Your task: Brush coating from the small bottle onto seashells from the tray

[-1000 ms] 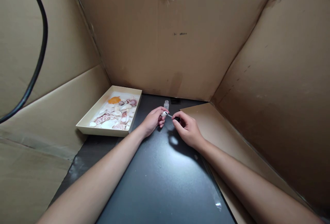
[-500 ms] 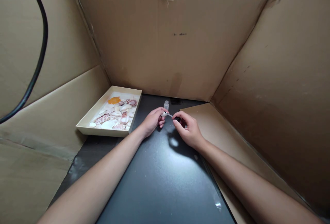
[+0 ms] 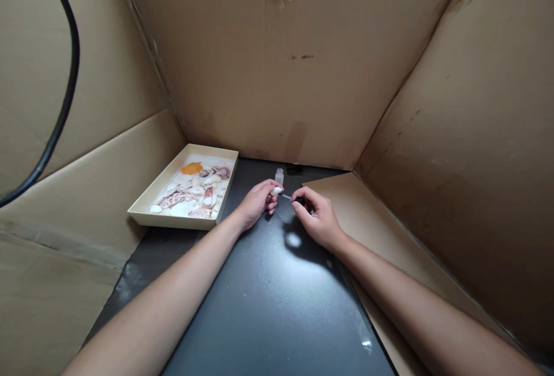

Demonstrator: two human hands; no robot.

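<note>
1 SHELL IN HAND, BOTTLE OPEN, REST IN TRAY

L hand (image 3: 255,206): fingers pinched narrow on a small white shell (image 3: 276,191), approx. center of view. R hand (image 3: 318,214), at 4 o'clock from it: fingers curled round a black-topped applicator (image 3: 299,200), its pale stem (image 3: 286,196) pointing at approx. 10 o'clock twd the shell; dropper or brush, & touching or just short, couldn't tell.

Clear bottle (image 3: 279,175) stood upright on the table (image 3: 259,295), uncapped, at 12 o'clock just past L fingertips. Tray (image 3: 173,222) at 9 o'clock held many more shells (image 3: 173,198), incl. an orange scallop shell (image 3: 191,168) at its 12.

Progress (my read): prob. mid-way w/ this 1 shell. Done: bottle open, shell out of tray, applicator up to it. Left: shell not yet set down, bottle not capped, tray shells not in either hand.
</note>
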